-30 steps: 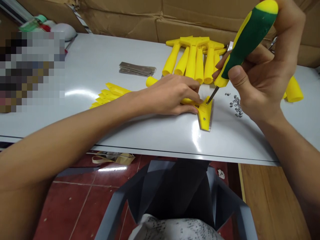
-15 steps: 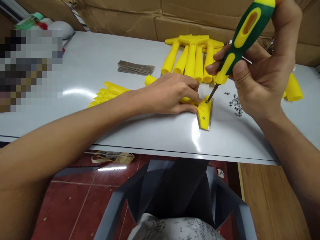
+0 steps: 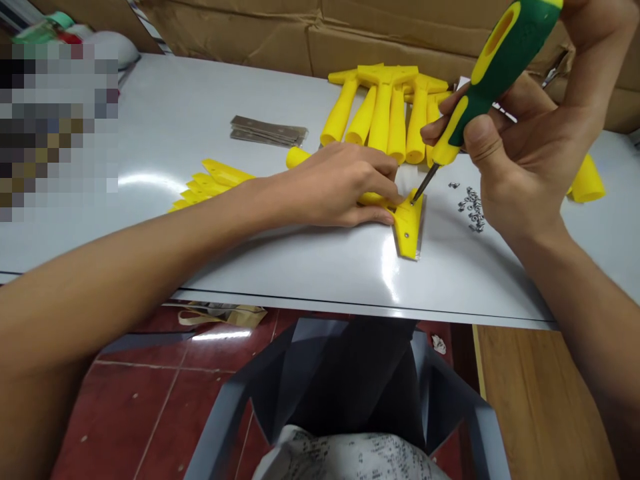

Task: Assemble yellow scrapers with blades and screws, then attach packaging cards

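Observation:
On the white table, a yellow scraper [image 3: 409, 225] lies flat with a thin metal blade along its right edge. My left hand [image 3: 353, 183] is closed over its handle and presses it down. My right hand [image 3: 525, 140] grips a green and yellow screwdriver [image 3: 480, 90], held at a slant. The screwdriver's tip meets the upper screw spot on the scraper head, and a second screw sits lower on the head. Small silver screws [image 3: 471, 208] lie in a loose pile to the right, close to my right hand.
Several yellow scraper handles [image 3: 383, 110] lie at the back of the table [image 3: 300, 267]. A stack of metal blades [image 3: 269, 131] sits left of them. Yellow head pieces [image 3: 215, 177] are lined up beyond my left forearm. Cardboard [image 3: 240, 40] stands along the back.
My right hand has turned and shifted slightly to the right, tilting the screwdriver a little more. Its tip stays on the scraper, and my left hand keeps its hold.

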Demonstrator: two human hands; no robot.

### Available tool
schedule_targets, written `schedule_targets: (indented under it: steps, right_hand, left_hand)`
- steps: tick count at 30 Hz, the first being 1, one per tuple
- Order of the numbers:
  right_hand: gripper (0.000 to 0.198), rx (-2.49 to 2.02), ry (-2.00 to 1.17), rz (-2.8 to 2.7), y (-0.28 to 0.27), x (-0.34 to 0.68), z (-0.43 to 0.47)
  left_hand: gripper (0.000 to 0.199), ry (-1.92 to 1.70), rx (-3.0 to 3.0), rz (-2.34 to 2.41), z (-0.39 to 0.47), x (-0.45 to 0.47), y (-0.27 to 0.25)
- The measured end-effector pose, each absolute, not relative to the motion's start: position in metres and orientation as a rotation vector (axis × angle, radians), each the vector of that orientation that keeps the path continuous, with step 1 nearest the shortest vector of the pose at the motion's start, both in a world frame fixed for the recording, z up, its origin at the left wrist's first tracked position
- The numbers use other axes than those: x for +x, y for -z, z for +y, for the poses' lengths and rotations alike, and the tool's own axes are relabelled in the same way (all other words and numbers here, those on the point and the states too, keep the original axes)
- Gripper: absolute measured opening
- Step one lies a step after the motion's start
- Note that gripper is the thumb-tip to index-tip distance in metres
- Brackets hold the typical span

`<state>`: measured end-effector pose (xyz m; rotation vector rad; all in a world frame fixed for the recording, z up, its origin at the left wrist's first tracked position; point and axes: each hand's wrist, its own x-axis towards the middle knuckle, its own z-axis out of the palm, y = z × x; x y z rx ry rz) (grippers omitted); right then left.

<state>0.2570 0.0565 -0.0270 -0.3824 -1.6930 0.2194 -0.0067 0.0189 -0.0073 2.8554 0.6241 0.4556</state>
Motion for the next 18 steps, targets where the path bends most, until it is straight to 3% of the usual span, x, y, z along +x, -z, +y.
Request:
schedule_targets:
  steps: [5,16,18]
  right_hand:
    - [0.084,-0.313,-0.193,-1.744,0.027,0.262,0.063]
    - [0.060,-0.501,-0.224,-1.798,0.008,0.263,0.028]
    - [0.065,-0.488,-0.195,-1.751,0.011,0.263,0.031]
  left_hand:
    - [0.029,-0.472,2.876,0.623,0.019,-0.006,0.009]
    - [0.028,-0.470,2.836,0.640,0.019,-0.006,0.007]
    - [0.029,-0.450,2.839,0.652,0.018,-0.006,0.006]
